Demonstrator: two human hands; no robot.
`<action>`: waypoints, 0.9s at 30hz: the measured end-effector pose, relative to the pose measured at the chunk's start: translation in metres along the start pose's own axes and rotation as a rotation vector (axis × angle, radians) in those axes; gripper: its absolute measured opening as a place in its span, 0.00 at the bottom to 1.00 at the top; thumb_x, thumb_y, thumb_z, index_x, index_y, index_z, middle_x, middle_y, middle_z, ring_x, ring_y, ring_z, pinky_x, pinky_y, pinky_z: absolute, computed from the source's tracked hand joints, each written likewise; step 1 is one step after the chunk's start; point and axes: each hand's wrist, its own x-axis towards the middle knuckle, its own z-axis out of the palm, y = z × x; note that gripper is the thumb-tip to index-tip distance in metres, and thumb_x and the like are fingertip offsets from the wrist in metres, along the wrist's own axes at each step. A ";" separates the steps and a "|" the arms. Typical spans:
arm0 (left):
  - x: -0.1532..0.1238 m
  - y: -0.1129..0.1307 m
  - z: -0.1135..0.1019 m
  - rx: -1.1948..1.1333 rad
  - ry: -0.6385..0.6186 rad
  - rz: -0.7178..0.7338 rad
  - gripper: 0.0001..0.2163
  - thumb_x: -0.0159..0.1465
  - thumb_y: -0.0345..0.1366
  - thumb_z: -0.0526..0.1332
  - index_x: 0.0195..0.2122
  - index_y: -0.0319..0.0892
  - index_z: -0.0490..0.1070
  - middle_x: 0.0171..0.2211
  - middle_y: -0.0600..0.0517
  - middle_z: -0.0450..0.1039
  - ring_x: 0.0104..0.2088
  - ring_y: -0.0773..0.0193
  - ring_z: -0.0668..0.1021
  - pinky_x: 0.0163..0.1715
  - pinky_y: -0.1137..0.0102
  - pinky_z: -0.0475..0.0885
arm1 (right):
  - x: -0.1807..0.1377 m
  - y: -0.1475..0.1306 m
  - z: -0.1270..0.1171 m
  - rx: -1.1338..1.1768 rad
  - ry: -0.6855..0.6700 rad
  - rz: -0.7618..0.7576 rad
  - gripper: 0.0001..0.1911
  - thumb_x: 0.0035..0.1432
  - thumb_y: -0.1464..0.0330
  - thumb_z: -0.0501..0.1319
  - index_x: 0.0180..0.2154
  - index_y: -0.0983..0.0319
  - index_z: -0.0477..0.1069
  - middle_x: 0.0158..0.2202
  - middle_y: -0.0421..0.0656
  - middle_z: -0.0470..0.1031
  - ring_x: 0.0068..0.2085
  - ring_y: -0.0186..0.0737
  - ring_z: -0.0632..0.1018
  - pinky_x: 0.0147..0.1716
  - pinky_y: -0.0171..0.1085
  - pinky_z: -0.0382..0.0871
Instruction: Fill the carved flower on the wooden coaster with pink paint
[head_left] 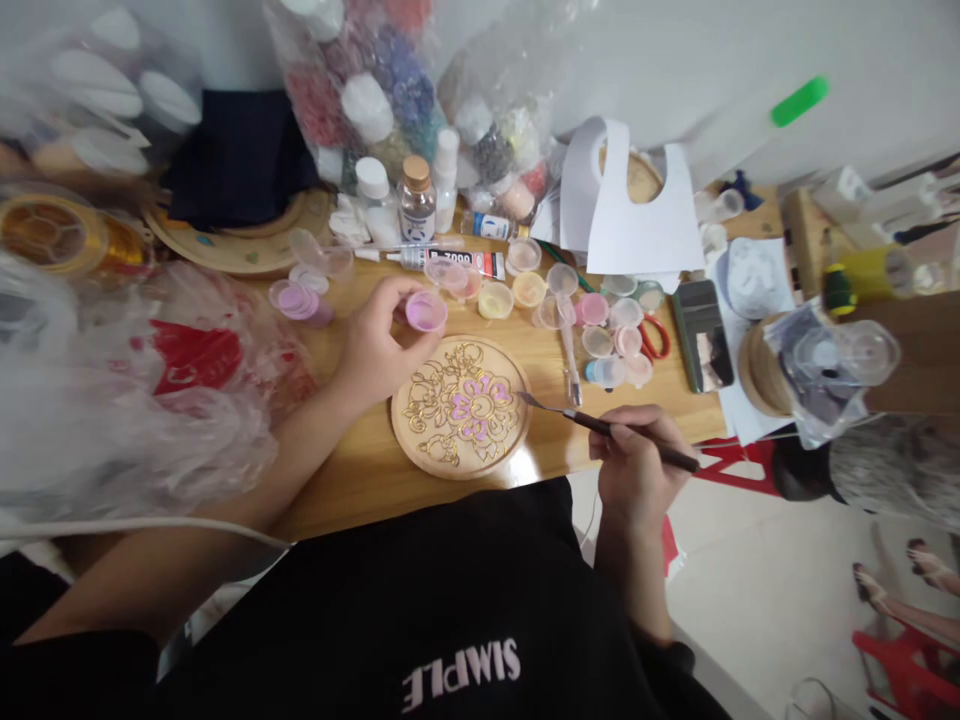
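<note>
My left hand holds a small clear cup of purple material between thumb and fingers, just above the top edge of a round wooden board. Gold outlines form a flower pattern on the board, and some petals around the centre are filled with purple. In my right hand is a palette knife with a dark handle, gripped by thumb and fingers. Its thin metal blade points left, with the tip over or near the board's right side; whether it touches cannot be told.
Several small cups of coloured material stand behind the board. A glue tube, bottles and bagged coloured supplies are farther back. To the right lie red-handled scissors and a phone. Crumpled plastic bags crowd the left.
</note>
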 end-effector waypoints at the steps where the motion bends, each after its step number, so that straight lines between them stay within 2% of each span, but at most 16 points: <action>1: 0.001 0.001 0.000 -0.003 0.000 0.012 0.14 0.63 0.34 0.70 0.49 0.48 0.74 0.43 0.54 0.84 0.39 0.60 0.85 0.39 0.64 0.83 | 0.003 0.001 0.002 0.053 0.027 0.020 0.07 0.52 0.73 0.62 0.26 0.58 0.77 0.19 0.35 0.73 0.16 0.33 0.71 0.15 0.33 0.59; 4: 0.002 0.002 -0.001 -0.043 0.000 0.058 0.15 0.63 0.33 0.70 0.49 0.48 0.74 0.43 0.53 0.84 0.38 0.59 0.85 0.39 0.64 0.84 | 0.015 0.000 0.013 0.193 0.012 0.039 0.05 0.51 0.70 0.62 0.24 0.57 0.75 0.17 0.33 0.69 0.14 0.32 0.68 0.13 0.32 0.53; 7: 0.002 0.004 -0.003 -0.068 -0.007 0.086 0.14 0.63 0.32 0.69 0.50 0.48 0.74 0.44 0.53 0.85 0.39 0.59 0.86 0.38 0.64 0.84 | 0.024 -0.004 0.030 0.259 -0.070 0.010 0.04 0.54 0.68 0.63 0.26 0.56 0.75 0.17 0.32 0.69 0.15 0.33 0.69 0.14 0.31 0.53; 12: 0.002 0.008 -0.001 -0.038 0.004 0.121 0.12 0.68 0.32 0.68 0.52 0.50 0.73 0.44 0.54 0.84 0.41 0.60 0.87 0.40 0.63 0.85 | 0.019 -0.012 0.068 0.205 -0.109 -0.052 0.05 0.59 0.66 0.65 0.30 0.56 0.76 0.19 0.33 0.72 0.17 0.34 0.72 0.17 0.32 0.62; 16: 0.004 0.009 0.000 -0.016 0.031 0.160 0.11 0.71 0.30 0.65 0.51 0.50 0.73 0.43 0.55 0.82 0.42 0.61 0.86 0.39 0.63 0.85 | 0.012 -0.016 0.090 0.093 -0.212 -0.143 0.05 0.64 0.65 0.68 0.33 0.56 0.78 0.22 0.35 0.77 0.21 0.35 0.77 0.22 0.33 0.71; 20: 0.005 0.009 -0.001 -0.004 -0.005 0.183 0.12 0.71 0.30 0.65 0.53 0.50 0.72 0.46 0.52 0.83 0.45 0.58 0.86 0.42 0.61 0.86 | 0.012 -0.019 0.101 -0.016 -0.271 -0.237 0.06 0.68 0.65 0.66 0.35 0.56 0.77 0.25 0.36 0.80 0.23 0.34 0.78 0.24 0.34 0.73; 23: 0.005 0.008 0.000 -0.028 -0.004 0.199 0.13 0.71 0.29 0.66 0.54 0.50 0.72 0.47 0.51 0.83 0.47 0.57 0.86 0.45 0.59 0.86 | 0.013 -0.018 0.104 -0.072 -0.294 -0.261 0.06 0.69 0.64 0.65 0.36 0.56 0.76 0.25 0.35 0.78 0.23 0.34 0.77 0.23 0.34 0.71; 27: 0.005 0.008 -0.001 -0.055 -0.010 0.207 0.13 0.71 0.29 0.67 0.54 0.50 0.73 0.46 0.52 0.83 0.46 0.57 0.86 0.45 0.60 0.86 | 0.015 -0.014 0.106 -0.012 -0.296 -0.238 0.07 0.69 0.65 0.66 0.36 0.56 0.77 0.24 0.34 0.78 0.23 0.33 0.76 0.24 0.33 0.70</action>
